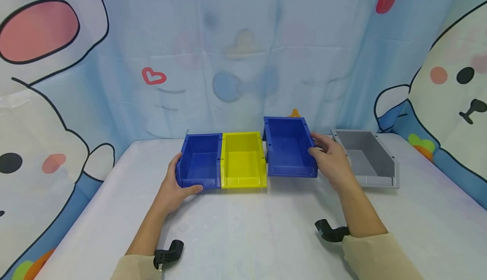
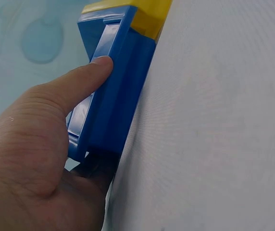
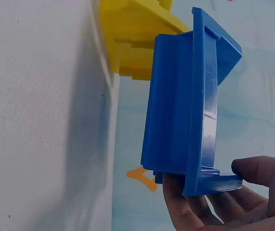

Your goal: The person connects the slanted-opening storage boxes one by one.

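Observation:
My left hand point(image 1: 172, 191) holds the left blue storage bin point(image 1: 201, 161) by its front corner, fingers along the left wall. In the left wrist view the thumb lies across the front lip of that blue bin point(image 2: 116, 91). Side by side with it stands a yellow bin point(image 1: 243, 161). To the right of the yellow one, a second blue bin point(image 1: 291, 147) hangs above the table, pinched at its right wall by my right hand point(image 1: 332, 159). In the right wrist view this raised blue bin point(image 3: 173, 106) shows the thumb inside its wall and the fingers outside and beneath.
A grey bin point(image 1: 365, 153) stands on the white table point(image 1: 243, 233), just right of my right hand. Behind the table hangs a blue cartoon-printed curtain point(image 1: 243, 52). Each wrist carries a black camera mount point(image 1: 331, 231).

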The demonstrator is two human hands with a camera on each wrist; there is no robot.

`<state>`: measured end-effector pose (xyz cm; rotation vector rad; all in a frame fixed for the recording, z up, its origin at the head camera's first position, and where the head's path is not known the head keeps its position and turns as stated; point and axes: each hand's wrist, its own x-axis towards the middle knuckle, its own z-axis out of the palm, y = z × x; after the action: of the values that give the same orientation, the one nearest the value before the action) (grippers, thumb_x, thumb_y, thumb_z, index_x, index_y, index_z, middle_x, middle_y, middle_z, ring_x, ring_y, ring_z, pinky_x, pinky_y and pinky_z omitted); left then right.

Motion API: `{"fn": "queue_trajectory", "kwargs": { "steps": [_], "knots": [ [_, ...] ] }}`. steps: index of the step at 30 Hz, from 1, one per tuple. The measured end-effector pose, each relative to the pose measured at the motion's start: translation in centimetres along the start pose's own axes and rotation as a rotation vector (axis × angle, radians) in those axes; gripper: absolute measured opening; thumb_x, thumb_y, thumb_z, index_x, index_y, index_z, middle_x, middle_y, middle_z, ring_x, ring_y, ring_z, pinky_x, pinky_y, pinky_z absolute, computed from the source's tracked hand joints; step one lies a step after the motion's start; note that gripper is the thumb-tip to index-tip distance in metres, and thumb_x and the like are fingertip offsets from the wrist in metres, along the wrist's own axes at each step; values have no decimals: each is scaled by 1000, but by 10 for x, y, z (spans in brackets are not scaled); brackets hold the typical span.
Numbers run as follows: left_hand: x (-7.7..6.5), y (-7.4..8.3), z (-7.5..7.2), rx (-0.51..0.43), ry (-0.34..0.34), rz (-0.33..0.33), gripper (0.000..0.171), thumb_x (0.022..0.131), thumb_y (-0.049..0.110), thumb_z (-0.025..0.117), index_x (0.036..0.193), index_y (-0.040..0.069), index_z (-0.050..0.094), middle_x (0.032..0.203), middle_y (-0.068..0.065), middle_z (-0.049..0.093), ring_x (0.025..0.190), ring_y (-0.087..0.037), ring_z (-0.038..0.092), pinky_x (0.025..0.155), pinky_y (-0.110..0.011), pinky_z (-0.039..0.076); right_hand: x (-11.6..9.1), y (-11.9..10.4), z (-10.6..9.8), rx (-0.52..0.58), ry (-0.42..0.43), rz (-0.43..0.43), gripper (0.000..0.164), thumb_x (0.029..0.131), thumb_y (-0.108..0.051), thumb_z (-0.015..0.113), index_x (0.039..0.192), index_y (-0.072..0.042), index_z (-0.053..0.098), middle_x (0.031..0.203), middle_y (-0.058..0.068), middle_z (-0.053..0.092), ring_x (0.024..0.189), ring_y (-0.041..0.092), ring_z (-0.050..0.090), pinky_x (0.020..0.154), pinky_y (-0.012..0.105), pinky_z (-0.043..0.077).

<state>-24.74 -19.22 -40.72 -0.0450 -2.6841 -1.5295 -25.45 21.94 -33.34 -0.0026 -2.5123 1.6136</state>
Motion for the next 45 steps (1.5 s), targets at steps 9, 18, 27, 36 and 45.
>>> {"fn": "queue_trajectory", "kwargs": {
  "steps": [9, 18, 27, 36, 45],
  "knots": [
    [0, -1, 0, 4, -4, -6, 118, 82, 33, 88, 166, 35, 4, 173, -15, 14, 156, -44, 22, 125, -65, 20, 3, 1, 2, -17, -3, -6, 57, 109, -17, 42, 164, -10, 28, 168, 18, 31, 153, 43, 33, 121, 61, 33],
    [0, 0, -1, 7, -3, -12, 118, 82, 34, 88, 166, 37, 4, 173, -15, 14, 155, -44, 24, 125, -66, 21, 4, -3, 5, -112, -39, -53, 62, 110, -32, 44, 165, -10, 25, 170, 21, 22, 155, 48, 24, 121, 67, 27],
    [0, 0, -1, 12, -7, -22, 118, 82, 35, 88, 165, 37, 4, 173, -16, 14, 155, -45, 24, 124, -66, 21, 2, -5, 9, -179, -4, -32, 65, 110, -36, 43, 166, -11, 21, 167, 26, 27, 149, 53, 34, 114, 71, 34],
    [-1, 0, 0, 10, -9, -23, 117, 83, 34, 87, 165, 37, 4, 173, -16, 14, 155, -45, 23, 124, -66, 21, 0, -6, 14, -307, 160, -178, 57, 106, -21, 49, 159, -4, 37, 158, 27, 42, 136, 50, 48, 107, 68, 43],
    [-1, 2, -1, 12, -5, -16, 117, 83, 32, 87, 166, 36, 4, 173, -17, 15, 155, -46, 24, 124, -66, 22, -2, -12, 20, -367, 246, -356, 54, 101, -16, 57, 152, -5, 48, 152, 28, 47, 137, 49, 46, 108, 70, 39]
  ]
}}
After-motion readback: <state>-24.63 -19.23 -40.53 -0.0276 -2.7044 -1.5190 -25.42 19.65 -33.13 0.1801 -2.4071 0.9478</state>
